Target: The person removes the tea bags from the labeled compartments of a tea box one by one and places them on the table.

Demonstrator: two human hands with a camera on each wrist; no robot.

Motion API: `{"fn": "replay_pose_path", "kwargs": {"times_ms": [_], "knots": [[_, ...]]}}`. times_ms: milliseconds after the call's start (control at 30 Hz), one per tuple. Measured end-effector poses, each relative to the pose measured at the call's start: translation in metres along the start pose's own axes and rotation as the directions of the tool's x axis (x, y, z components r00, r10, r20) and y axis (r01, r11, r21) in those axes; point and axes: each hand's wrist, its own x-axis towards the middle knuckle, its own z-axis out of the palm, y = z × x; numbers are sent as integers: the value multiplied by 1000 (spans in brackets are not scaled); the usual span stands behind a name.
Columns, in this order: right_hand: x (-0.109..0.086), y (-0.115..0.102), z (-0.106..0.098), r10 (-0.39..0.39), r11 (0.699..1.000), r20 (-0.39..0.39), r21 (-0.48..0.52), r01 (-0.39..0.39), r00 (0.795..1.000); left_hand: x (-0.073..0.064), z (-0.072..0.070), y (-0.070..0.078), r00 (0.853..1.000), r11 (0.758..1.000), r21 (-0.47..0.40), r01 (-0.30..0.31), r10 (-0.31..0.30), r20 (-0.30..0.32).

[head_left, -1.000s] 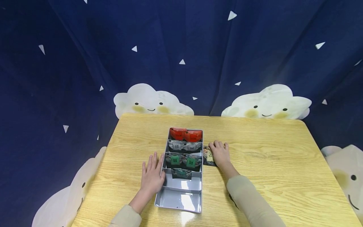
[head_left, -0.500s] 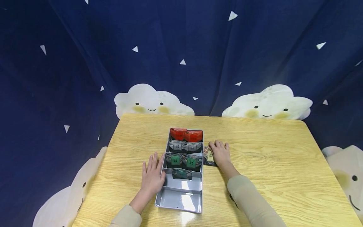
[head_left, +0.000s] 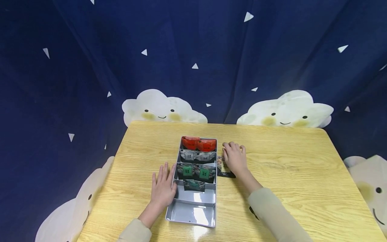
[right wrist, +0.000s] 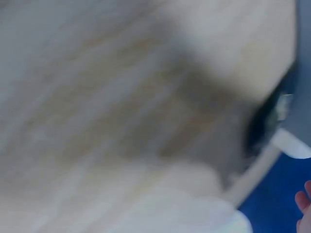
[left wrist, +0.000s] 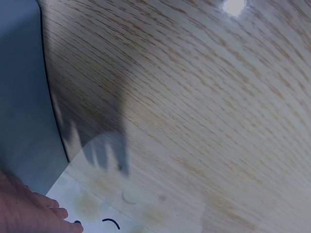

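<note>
The likeliest trouble is with the black packet (head_left: 224, 170): it lies flat on the surface (head_left: 290, 174), just beside the tray (head_left: 184, 212), so fingers trying to lift its thin edge could slide over it or shove it against the tray. A bump there might also tip the lone dark green packet (head_left: 194, 185) in the second compartment from the front. The black packet lies partly beneath the right hand (head_left: 235, 160), whose loosely bent fingers reach beyond its far edge and seemingly grasp nothing; whether they touch it, I cannot tell. The left hand (head_left: 163, 190) lays straight, ungrasping fingers along the tray's left side.
</note>
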Motion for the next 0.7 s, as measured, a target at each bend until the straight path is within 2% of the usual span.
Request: {"fn": "replay_pose_path", "kwargs": {"times_ms": [133,267,467,700], "knots": [[3,-22,-19,-46,998,-95,41,51,994,0,-1,1,1000,1000,-2,-2,2,2],[-1,-49,-34,-128,990,-126,49,135,984,0,-1,1,1000,1000,-2,4,-4,10],[-18,-83,-45,-288,955,-111,35,294,951,0,0,0,1000,1000,-2,9,-9,15],[-39,-103,-40,-438,899,-36,-9,438,898,0,0,1,1000,1000,2,4,-4,11]]}}
